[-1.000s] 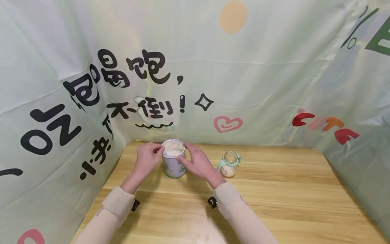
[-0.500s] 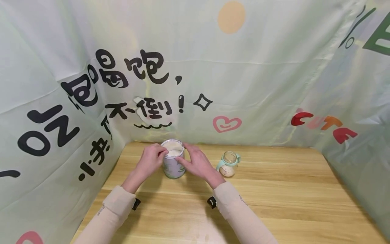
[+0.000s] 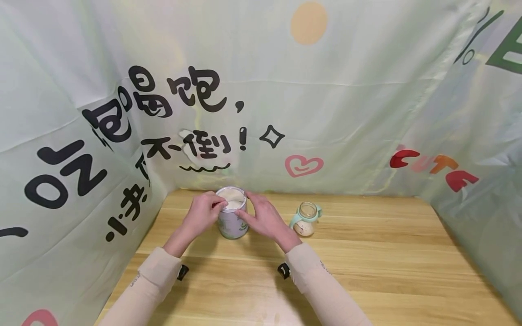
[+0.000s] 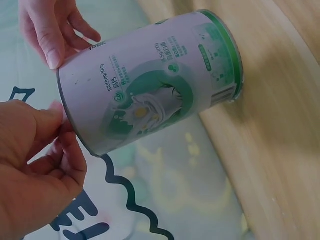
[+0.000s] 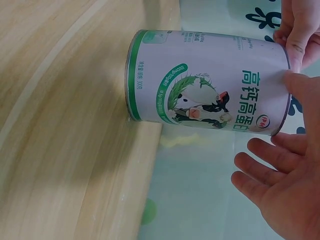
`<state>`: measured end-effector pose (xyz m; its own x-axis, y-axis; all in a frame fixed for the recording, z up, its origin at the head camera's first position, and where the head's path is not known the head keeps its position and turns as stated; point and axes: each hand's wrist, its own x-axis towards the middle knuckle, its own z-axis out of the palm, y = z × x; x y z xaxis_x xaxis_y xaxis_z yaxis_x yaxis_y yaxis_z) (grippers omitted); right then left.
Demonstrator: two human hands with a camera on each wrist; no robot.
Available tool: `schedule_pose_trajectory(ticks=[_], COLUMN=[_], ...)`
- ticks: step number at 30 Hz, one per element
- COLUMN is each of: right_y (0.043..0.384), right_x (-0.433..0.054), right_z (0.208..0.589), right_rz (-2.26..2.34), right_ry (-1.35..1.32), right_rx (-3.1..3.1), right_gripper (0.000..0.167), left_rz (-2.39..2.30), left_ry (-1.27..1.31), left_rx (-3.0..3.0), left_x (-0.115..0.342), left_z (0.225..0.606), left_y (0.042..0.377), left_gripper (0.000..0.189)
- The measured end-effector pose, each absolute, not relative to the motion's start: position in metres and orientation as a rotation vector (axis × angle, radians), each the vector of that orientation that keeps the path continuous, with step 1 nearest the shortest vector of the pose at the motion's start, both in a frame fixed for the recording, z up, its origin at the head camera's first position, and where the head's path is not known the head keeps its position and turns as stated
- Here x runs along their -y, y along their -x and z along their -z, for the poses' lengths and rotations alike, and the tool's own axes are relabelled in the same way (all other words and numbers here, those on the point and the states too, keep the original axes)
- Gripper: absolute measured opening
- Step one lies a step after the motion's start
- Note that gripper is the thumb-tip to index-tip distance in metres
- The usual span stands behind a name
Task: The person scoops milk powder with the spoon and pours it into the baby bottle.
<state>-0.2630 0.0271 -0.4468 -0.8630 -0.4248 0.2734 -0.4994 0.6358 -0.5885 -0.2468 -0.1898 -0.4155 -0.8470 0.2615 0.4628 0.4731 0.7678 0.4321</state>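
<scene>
A pale purple milk powder can with green bands and a cow picture stands upright near the back of the table. Its round mouth shows a creased, pale inner seal. My left hand pinches at the left of the rim, thumb and index tips together over the edge of the mouth, apparently on the seal; the tips partly hide what lies between them. The right hand steadies the can, thumb on the near rim and index finger on the far right side. In the right wrist view, its other fingers spread away from the can.
Right of the can stands a small glass jar with a mint-green handled sleeve, lidless, pale powder inside. The wooden table ends against printed cloth walls behind and at both sides.
My left fingertips have shifted right, from the outer left of the rim to over the mouth, and the crease in the pale seal has changed shape. The right hand keeps its place.
</scene>
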Motion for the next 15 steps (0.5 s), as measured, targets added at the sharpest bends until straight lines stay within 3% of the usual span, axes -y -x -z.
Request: schedule_pose_trajectory(ticks=[15], right_y=[0.2617], right_x=[-0.0264], right_z=[0.4452], right_rz=[-1.044], right_ry=[-0.785], right_rx=[2.722], right_gripper=[0.074], left_rz=[0.706], left_ry=[0.596], left_rx=[2.583], left_x=[0.1850], left_z=[0.4159], left_y=[0.2410], left_gripper=[0.006])
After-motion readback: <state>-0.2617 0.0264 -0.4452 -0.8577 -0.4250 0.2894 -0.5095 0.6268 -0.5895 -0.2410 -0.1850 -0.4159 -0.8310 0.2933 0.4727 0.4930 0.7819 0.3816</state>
